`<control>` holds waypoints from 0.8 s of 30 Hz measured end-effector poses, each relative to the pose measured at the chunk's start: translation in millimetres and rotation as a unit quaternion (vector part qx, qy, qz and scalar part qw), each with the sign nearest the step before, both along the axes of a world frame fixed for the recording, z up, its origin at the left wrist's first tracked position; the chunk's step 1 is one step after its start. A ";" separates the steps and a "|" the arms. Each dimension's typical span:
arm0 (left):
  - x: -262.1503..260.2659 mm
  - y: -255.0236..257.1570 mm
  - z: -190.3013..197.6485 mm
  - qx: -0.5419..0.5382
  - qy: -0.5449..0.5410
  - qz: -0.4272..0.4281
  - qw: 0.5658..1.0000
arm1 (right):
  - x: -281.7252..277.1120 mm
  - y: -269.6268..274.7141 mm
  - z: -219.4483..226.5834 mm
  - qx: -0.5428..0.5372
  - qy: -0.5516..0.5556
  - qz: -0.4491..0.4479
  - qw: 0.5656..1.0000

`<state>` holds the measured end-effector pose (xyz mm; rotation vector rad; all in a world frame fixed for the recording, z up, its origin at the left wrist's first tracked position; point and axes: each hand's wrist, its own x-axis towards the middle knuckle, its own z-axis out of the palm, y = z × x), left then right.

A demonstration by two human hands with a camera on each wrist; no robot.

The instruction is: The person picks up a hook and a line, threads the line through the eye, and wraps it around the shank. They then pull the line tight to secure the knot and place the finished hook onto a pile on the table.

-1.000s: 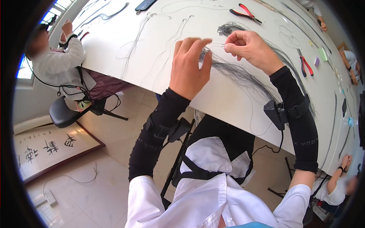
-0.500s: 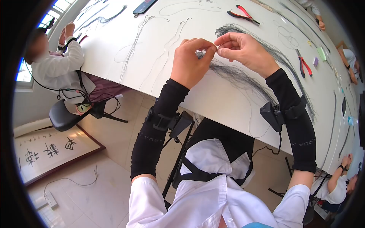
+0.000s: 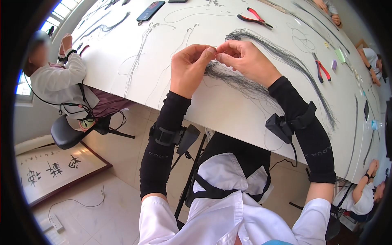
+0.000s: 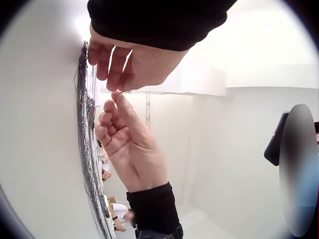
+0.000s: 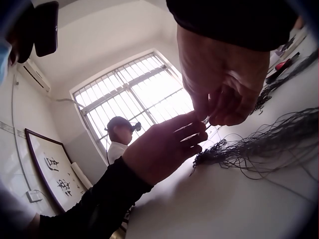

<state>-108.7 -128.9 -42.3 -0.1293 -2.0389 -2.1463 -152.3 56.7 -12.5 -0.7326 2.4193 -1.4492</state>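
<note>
Above the table, the fingertips of my left hand and right hand meet. Both pinch at a small, thin, curved wire like a hook, mostly hidden by the fingers. In the left wrist view it sticks out at the left thumb and forefinger. Beneath the hands lies a bundle of dark thin lines with a tangled, looped end. A second dark bundle of lines curves across the table beyond the right hand.
Red-and-black pliers lie at the far side, and another pair of pliers at the right. Several loose lines with hooked ends lie left of the hands. A phone is farther back. Another person sits at the left.
One second ago the hands were apart, the left with spread fingers and the right holding a thin piece. They have come together, and the left fingers now pinch too.
</note>
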 end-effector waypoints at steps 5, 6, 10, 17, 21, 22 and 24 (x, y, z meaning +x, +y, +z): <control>1.7 -3.1 5.8 0.011 -0.020 0.010 1.000 | -0.6 -5.3 1.8 -0.005 -0.014 0.002 1.000; 1.5 -3.9 5.5 0.014 -0.024 0.011 1.000 | -0.3 -5.2 1.8 0.001 -0.011 -0.002 1.000; 0.1 -4.3 2.5 0.014 -0.022 0.021 0.999 | 1.8 -5.6 1.7 -0.012 0.014 -0.006 1.000; -0.4 -2.3 4.0 0.015 -0.016 0.021 1.000 | 3.1 -6.5 8.6 -0.061 -0.073 -0.014 0.995; 0.1 0.1 1.4 0.015 -0.006 0.042 0.999 | 2.0 -8.8 5.8 -0.072 -0.083 -0.041 0.993; 0.0 0.8 0.2 0.002 0.002 0.051 0.999 | 2.2 -10.1 5.4 -0.073 -0.087 -0.052 0.992; -0.2 2.5 -1.9 -0.025 0.017 0.069 0.997 | 3.0 -14.7 3.3 -0.102 -0.097 -0.079 0.987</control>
